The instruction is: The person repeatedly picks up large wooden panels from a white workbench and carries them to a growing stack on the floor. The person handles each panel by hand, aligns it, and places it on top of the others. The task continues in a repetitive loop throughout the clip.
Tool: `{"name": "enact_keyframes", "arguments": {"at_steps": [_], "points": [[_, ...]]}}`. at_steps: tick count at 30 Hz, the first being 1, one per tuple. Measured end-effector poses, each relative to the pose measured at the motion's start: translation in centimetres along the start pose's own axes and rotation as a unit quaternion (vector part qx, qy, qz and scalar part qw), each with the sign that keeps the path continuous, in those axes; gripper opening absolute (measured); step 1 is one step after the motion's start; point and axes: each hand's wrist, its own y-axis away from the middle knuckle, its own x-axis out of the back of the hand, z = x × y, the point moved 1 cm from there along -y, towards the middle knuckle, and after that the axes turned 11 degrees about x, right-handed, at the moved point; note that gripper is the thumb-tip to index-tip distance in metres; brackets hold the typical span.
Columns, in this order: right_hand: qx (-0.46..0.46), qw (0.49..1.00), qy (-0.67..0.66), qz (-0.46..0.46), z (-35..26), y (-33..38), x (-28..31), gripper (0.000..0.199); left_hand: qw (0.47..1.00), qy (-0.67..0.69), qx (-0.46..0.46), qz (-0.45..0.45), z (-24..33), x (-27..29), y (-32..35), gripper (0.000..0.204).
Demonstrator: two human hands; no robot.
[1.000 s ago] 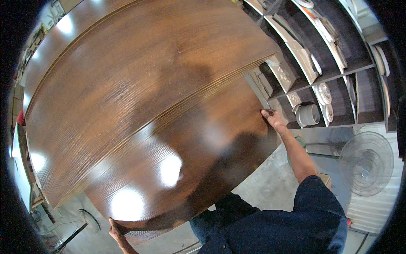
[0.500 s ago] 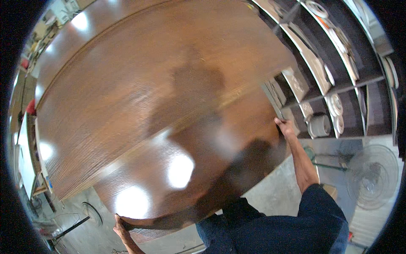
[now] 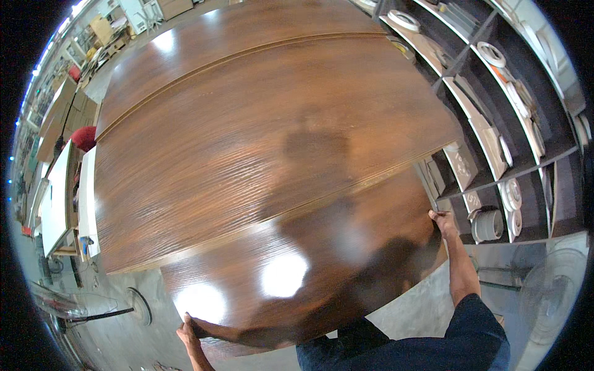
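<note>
While both arms reach out from a dark blue shirt (image 3: 408, 352), the two hands grasp a broad, glossy brown near panel (image 3: 328, 247) at its sides; the left hand (image 3: 189, 334) has its fingers on the left edge close to the near corner, thumb at the top face; the right hand (image 3: 444, 224) grips the right edge, farther from the body, its thumb also at the rim; the fingertips under the panel are hidden on both sides.

The near panel lies just in front of the person, above the grey floor (image 3: 408, 309); its far side passes out of sight beneath the pale-brown edge of a wider middle panel (image 3: 247, 136), and I cannot tell whether the two touch there; beyond that lies a far panel (image 3: 266, 28) of the same wood-grain brown; bright reflections shine on the near panel, and a shadow of a head and shoulders falls across the middle one.

To the right stands a dark shelving unit (image 3: 563, 198) with white round pieces (image 3: 512, 195) and a grey roll (image 3: 487, 226); below it is a fan (image 3: 550, 290); to the left are a white-topped surface (image 3: 57, 198) and a red object (image 3: 85, 138), its kind unclear.
</note>
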Motion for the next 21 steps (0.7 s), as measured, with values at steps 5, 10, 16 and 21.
{"name": "enact_keyframes", "arguments": {"at_steps": [5,10,16,21], "points": [[0.004,0.929,-0.365,-0.055,4.3,-1.9,-0.1,0.012,0.998,0.026,-0.056,0.009,0.9,-0.5,0.5,0.035],[0.095,0.994,-0.012,-0.047,6.1,-2.0,0.9,0.013,0.998,0.061,-0.011,0.026,1.8,-0.8,0.8,0.028],[-0.002,0.978,-0.181,-0.102,7.0,-2.5,2.4,0.025,0.999,-0.015,0.016,0.039,2.0,0.5,0.6,0.032],[0.042,0.994,-0.057,-0.078,5.9,-1.8,3.0,0.039,0.998,0.04,0.042,0.035,1.6,0.7,0.7,0.033]]}}
